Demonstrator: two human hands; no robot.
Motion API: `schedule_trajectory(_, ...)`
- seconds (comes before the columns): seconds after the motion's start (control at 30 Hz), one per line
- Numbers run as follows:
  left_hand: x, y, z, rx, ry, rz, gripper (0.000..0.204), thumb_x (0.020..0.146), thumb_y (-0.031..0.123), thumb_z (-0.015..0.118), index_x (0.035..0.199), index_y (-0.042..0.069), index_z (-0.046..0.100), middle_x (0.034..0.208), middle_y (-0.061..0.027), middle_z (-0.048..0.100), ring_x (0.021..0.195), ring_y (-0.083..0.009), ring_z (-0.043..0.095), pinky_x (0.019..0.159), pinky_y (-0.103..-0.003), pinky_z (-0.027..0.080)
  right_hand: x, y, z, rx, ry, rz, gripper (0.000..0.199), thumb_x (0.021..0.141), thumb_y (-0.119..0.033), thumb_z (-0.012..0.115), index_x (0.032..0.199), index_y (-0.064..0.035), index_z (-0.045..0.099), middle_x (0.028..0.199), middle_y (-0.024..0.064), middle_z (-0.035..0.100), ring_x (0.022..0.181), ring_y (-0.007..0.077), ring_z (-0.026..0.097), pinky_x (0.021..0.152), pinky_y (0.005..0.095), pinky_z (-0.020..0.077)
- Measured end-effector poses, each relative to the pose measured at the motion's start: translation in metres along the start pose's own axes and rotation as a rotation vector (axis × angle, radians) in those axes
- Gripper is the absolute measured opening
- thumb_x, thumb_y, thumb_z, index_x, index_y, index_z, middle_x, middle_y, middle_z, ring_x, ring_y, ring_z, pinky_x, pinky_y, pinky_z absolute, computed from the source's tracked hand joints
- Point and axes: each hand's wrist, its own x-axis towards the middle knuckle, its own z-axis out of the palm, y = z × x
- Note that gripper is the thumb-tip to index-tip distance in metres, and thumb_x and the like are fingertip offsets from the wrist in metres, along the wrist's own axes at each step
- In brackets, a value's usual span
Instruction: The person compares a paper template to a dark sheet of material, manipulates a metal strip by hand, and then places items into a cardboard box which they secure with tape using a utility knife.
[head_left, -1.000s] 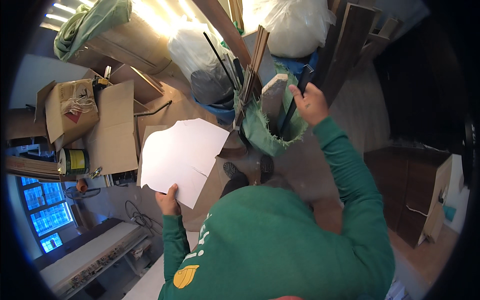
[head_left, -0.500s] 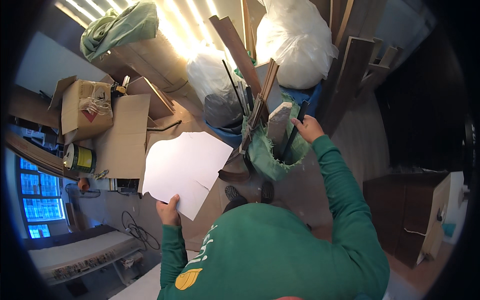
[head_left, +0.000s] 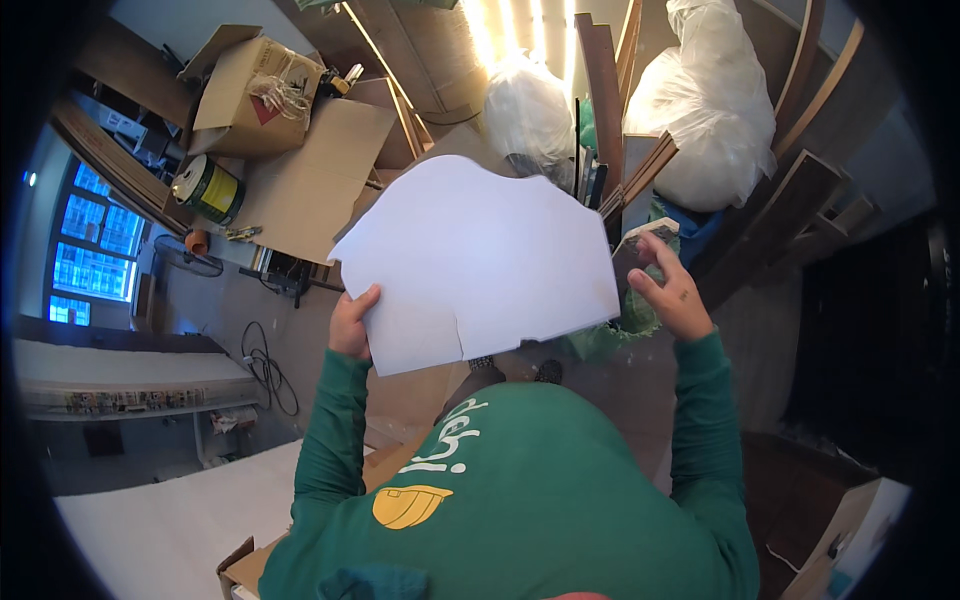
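The person in a long-sleeved green sweatshirt with a yellow shape on its front [head_left: 560,470] is filling the lower part of the view, forearms reaching forward on either side. A broad white sheet with a curved, irregular outline [head_left: 490,260] is hanging in front of the torso, between the two hands, and is partly hiding the feet; a thin, jagged line is running into it from its lower edge. A bulging, translucent white plastic bag [head_left: 710,120] is standing beyond its upper right corner. A flat brown cardboard panel [head_left: 305,180] is lying off to the left, and a brown cardboard box with raised flaps [head_left: 225,105] is sitting beside it. A cylindrical dark green and yellow can [head_left: 208,190] is resting below the box. The right hand [head_left: 675,295] is spreading loosely, thumb apart from the bent fingers, just beside the sheet's right edge; whether it is touching the grey-brown board with a pale end [head_left: 628,255] behind it, one cannot tell. The left hand [head_left: 350,325] is pinching the sheet's lower left edge, its thumb pressing on top.
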Motion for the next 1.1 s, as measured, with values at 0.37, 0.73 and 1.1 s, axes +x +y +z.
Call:
schedule_trajectory(0.37, 0.000, -0.003, -0.006, -0.068, -0.059, 0.041, 0.036, 0.095, 0.013, 0.064, 0.126, -0.004, 0.058, 0.115, -0.0146, 0.068, 0.100, -0.0219, 0.068, 0.090, -0.036, 0.056, 0.011, 0.005, 0.028, 0.882, -0.257, 0.375, 0.050, 0.095, -0.017, 0.069, 0.135, 0.0050, 0.050, 0.126, 0.0164, 0.062, 0.114, 0.0250, 0.062, 0.099, 0.0401, 0.0505)
schedule_trajectory(0.73, 0.028, 0.017, -0.094, -0.228, 0.478, 0.368, 0.033, 0.090, -0.002, 0.057, 0.122, -0.002, 0.066, 0.109, -0.0067, 0.067, 0.085, -0.0123, 0.061, 0.078, -0.023, 0.051, 0.039, 0.013, 0.061, 1.022, -0.138, 0.189, 0.046, 0.101, -0.016, 0.059, 0.141, 0.0011, 0.045, 0.135, 0.0150, 0.059, 0.121, 0.0280, 0.058, 0.106, 0.0433, 0.0463)
schedule_trajectory(1.1, 0.143, 0.111, -0.328, -0.104, 0.759, 0.401, 0.038, 0.091, -0.005, 0.054, 0.128, -0.001, 0.063, 0.115, -0.0113, 0.065, 0.091, -0.0182, 0.064, 0.080, -0.029, 0.055, 0.080, -0.033, 0.092, 1.015, 0.097, 0.070, 0.053, 0.102, -0.020, 0.057, 0.149, -0.0042, 0.038, 0.143, 0.0120, 0.051, 0.129, 0.0268, 0.051, 0.111, 0.0449, 0.0411)
